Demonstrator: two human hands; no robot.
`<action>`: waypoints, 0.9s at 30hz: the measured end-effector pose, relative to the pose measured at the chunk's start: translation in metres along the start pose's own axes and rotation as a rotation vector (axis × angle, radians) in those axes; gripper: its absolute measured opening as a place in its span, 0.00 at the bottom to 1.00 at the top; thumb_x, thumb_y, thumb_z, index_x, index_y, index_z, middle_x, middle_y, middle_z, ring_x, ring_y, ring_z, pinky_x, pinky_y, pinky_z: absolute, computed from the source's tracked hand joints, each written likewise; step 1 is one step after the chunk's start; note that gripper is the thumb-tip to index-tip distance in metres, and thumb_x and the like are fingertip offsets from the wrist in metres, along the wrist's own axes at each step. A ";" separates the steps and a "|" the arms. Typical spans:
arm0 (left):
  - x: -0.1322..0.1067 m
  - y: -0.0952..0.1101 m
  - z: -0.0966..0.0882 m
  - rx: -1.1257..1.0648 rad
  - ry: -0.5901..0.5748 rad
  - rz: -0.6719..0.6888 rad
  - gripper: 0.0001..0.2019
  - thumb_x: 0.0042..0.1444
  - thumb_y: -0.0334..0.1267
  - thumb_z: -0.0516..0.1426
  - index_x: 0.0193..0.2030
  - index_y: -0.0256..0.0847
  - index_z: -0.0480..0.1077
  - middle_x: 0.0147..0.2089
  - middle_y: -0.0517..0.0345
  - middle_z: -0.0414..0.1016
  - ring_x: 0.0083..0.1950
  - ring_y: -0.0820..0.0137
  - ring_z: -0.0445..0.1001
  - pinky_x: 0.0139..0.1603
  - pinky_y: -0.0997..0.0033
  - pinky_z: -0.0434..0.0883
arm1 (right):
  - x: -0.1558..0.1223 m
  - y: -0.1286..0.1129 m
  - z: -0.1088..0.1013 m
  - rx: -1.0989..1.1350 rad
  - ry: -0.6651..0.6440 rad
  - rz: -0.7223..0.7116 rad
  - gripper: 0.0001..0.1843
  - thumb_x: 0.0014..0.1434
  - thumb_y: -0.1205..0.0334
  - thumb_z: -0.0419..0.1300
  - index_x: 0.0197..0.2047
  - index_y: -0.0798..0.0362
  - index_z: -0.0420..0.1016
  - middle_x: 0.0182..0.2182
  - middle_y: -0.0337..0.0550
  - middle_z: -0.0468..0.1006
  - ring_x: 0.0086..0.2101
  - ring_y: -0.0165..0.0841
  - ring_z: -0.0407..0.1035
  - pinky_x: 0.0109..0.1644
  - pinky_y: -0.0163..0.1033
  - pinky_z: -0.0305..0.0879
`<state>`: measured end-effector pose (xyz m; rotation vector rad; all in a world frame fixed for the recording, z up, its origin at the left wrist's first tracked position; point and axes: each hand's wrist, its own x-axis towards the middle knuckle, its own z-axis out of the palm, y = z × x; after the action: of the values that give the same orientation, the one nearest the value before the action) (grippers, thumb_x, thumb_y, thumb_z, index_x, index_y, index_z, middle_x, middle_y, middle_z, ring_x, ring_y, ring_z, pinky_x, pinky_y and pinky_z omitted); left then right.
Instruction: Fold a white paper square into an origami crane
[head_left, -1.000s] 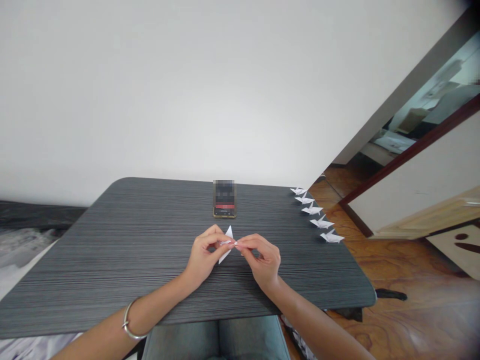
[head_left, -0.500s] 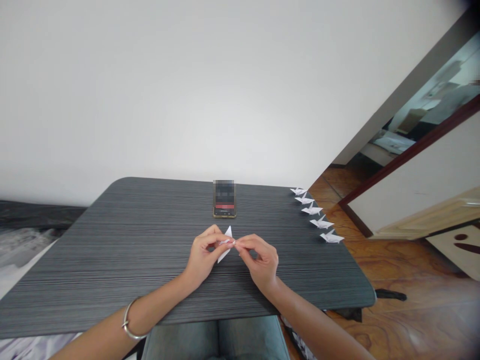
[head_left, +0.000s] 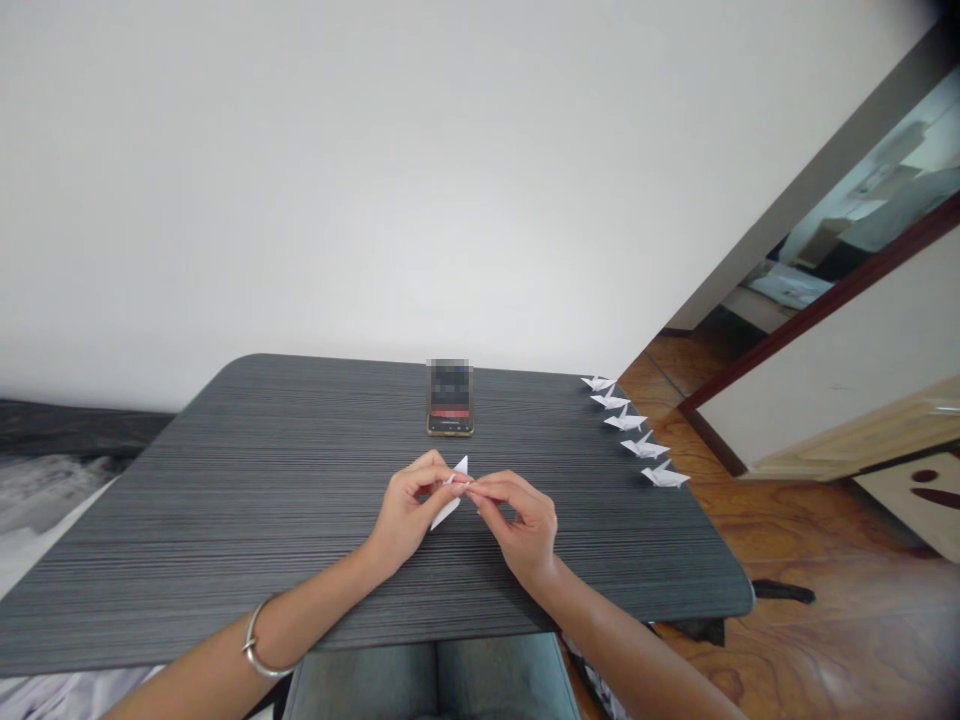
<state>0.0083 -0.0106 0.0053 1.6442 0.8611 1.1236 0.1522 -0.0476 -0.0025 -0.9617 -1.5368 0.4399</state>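
Observation:
Between my hands, over the middle of the dark table, is a folded white paper crane, with one pointed part toward the phone and one toward me. My left hand pinches its body between thumb and fingers. My right hand is closed in a pinch at the crane's right end, its fingertips meeting those of my left hand. The pinched part is mostly hidden by the fingers.
A phone leans upright at the table's back, near the white wall. Several white paper cranes stand in a row along the right edge. Wooden floor lies to the right.
The paper crane has tilted slightly, its far point shifting right and its near point left. Both hands keep their pinch in almost the same place.

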 end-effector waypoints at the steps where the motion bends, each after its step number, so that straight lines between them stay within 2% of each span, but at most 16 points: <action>1: 0.000 0.000 0.000 -0.003 -0.003 0.000 0.07 0.50 0.38 0.57 0.31 0.38 0.75 0.24 0.60 0.62 0.27 0.75 0.61 0.26 0.76 0.57 | 0.000 0.000 0.000 0.001 0.004 0.002 0.09 0.51 0.72 0.57 0.34 0.51 0.75 0.28 0.42 0.76 0.29 0.32 0.71 0.31 0.37 0.69; 7: 0.001 0.001 -0.001 -0.060 0.019 -0.001 0.07 0.49 0.38 0.57 0.28 0.37 0.75 0.25 0.59 0.64 0.28 0.74 0.62 0.28 0.75 0.58 | 0.000 0.000 0.001 0.017 -0.031 -0.028 0.11 0.51 0.74 0.57 0.35 0.51 0.75 0.29 0.43 0.76 0.30 0.31 0.71 0.33 0.37 0.69; 11: 0.002 -0.001 -0.002 -0.077 0.026 -0.021 0.07 0.48 0.38 0.58 0.27 0.37 0.75 0.25 0.58 0.65 0.28 0.74 0.63 0.29 0.75 0.59 | 0.000 -0.001 0.000 0.013 -0.083 -0.018 0.10 0.52 0.72 0.56 0.35 0.51 0.75 0.29 0.42 0.76 0.30 0.31 0.70 0.32 0.36 0.68; 13: 0.002 -0.002 -0.002 -0.097 0.022 -0.023 0.07 0.48 0.38 0.58 0.27 0.37 0.74 0.25 0.58 0.65 0.28 0.74 0.63 0.29 0.74 0.60 | 0.000 -0.001 0.000 0.043 -0.084 0.044 0.08 0.52 0.70 0.56 0.35 0.51 0.75 0.29 0.42 0.76 0.29 0.31 0.70 0.30 0.35 0.68; 17: 0.002 0.000 -0.001 -0.101 0.026 -0.004 0.07 0.47 0.38 0.58 0.26 0.37 0.75 0.24 0.59 0.65 0.27 0.74 0.62 0.28 0.75 0.59 | 0.000 0.004 0.002 0.182 -0.024 0.280 0.04 0.52 0.66 0.57 0.32 0.52 0.73 0.27 0.41 0.73 0.28 0.30 0.70 0.22 0.31 0.66; 19: 0.002 0.000 -0.001 -0.081 0.030 0.009 0.07 0.47 0.38 0.59 0.26 0.38 0.75 0.24 0.59 0.64 0.27 0.75 0.62 0.27 0.76 0.58 | 0.000 0.007 0.003 0.261 -0.045 0.361 0.04 0.52 0.64 0.58 0.32 0.53 0.73 0.27 0.41 0.73 0.26 0.29 0.69 0.20 0.30 0.65; 22: 0.001 -0.001 -0.001 -0.041 0.043 0.031 0.06 0.47 0.37 0.59 0.28 0.39 0.76 0.24 0.59 0.64 0.27 0.75 0.61 0.25 0.76 0.58 | 0.000 0.008 0.004 0.319 -0.055 0.414 0.04 0.51 0.64 0.59 0.31 0.53 0.74 0.25 0.40 0.73 0.25 0.29 0.69 0.20 0.29 0.64; 27: 0.000 -0.003 -0.002 0.019 0.070 0.074 0.05 0.48 0.36 0.58 0.30 0.40 0.76 0.24 0.59 0.63 0.26 0.75 0.62 0.25 0.77 0.58 | 0.000 0.007 0.004 0.293 -0.047 0.419 0.03 0.49 0.64 0.60 0.29 0.53 0.75 0.23 0.39 0.73 0.24 0.28 0.68 0.20 0.29 0.64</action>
<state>0.0065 -0.0090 0.0029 1.6723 0.8636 1.2341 0.1511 -0.0428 -0.0085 -1.0443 -1.2627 0.9627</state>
